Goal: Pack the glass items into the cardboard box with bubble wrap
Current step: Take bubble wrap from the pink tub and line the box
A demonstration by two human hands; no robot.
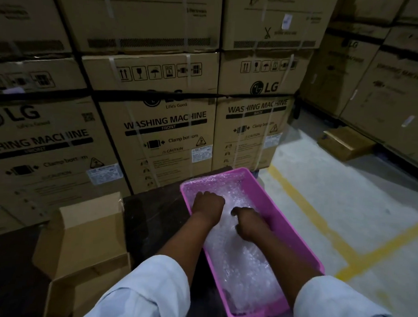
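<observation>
Packing looks barely begun: both the left hand (207,204) and right hand (247,222) clutch clear bubble wrap (237,261) inside the pink plastic tub (302,244), while the open brown cardboard box (86,244) beside it appears unfilled, no glass visible.

Left hand (207,204) and right hand (247,222) reach forward, fingers curled downward

Dim room, tall wall of stacked brown cardboard washing machine boxes (166,123) with white straps, more brown boxes (381,76) stacked on the right, pale grey concrete floor (358,187), yellow painted floor lines (319,216), small flat brown box (346,143) on the floor
</observation>
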